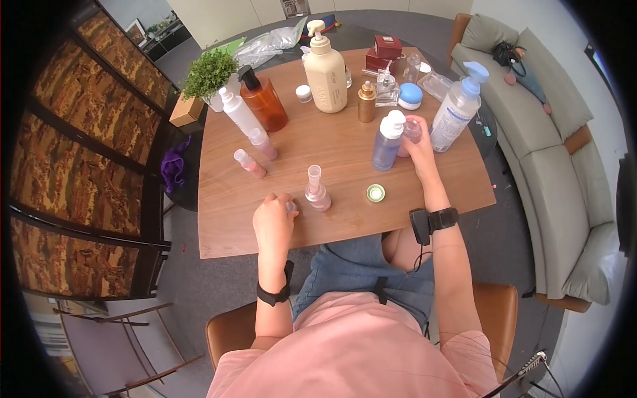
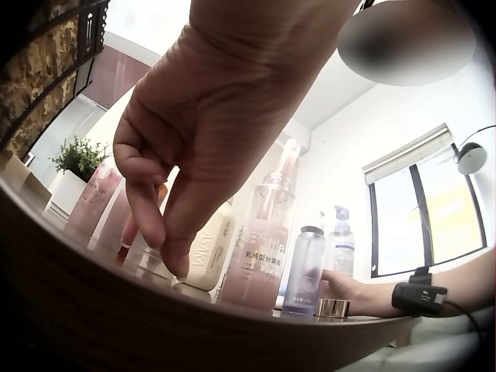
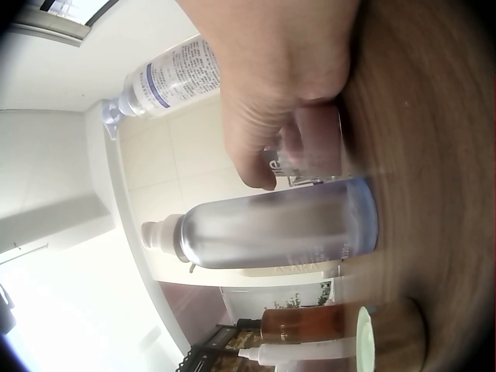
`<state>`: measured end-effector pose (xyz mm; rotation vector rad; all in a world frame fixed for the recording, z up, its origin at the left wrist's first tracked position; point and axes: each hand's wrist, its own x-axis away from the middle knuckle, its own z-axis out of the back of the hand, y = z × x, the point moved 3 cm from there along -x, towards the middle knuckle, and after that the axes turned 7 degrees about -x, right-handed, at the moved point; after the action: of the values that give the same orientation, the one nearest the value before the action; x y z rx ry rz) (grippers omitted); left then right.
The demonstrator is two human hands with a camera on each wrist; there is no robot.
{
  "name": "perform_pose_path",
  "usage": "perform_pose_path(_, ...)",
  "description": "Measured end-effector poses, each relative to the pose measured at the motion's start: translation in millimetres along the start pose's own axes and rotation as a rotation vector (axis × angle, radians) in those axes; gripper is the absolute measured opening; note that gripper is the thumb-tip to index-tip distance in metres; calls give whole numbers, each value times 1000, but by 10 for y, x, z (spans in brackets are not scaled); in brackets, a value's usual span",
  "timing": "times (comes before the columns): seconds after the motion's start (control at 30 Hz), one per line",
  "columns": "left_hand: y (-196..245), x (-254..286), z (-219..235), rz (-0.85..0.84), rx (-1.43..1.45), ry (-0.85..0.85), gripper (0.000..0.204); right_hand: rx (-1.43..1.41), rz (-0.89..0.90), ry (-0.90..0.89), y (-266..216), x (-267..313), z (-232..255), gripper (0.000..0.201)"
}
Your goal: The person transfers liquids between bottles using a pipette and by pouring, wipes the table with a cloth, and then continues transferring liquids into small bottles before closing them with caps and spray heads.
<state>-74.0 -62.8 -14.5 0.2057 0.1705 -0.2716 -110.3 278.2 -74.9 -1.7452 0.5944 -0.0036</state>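
Near the table's front edge, my left hand (image 1: pixel 273 222) pinches a small clear cap (image 1: pixel 291 207) between thumb and fingers, low over the wood. Just right of it stands an uncapped pink bottle (image 1: pixel 318 198) with a clear tube rising from its neck. My right hand (image 1: pixel 419 149) curls around a pink transparent container (image 3: pixel 316 143) at the right side, largely covered by the fingers. Close beside that hand is a bluish bottle (image 1: pixel 386 147) with a white pump top. A gold cap with a pale green inside (image 1: pixel 375 193) lies between the hands.
Two small pink bottles, one nearer (image 1: pixel 249 164), stand at left. Behind them are a white spray bottle (image 1: pixel 240 113), an amber bottle (image 1: pixel 268 106) and a cream pump bottle (image 1: pixel 326 76). A tall clear pump bottle (image 1: pixel 454 114) stands right of my right hand.
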Motion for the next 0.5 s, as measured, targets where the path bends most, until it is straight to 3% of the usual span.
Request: perform_pose_path(0.5, -27, 1, -45, -16, 1, 19, 27, 12, 4, 30, -22, -2, -2, 40)
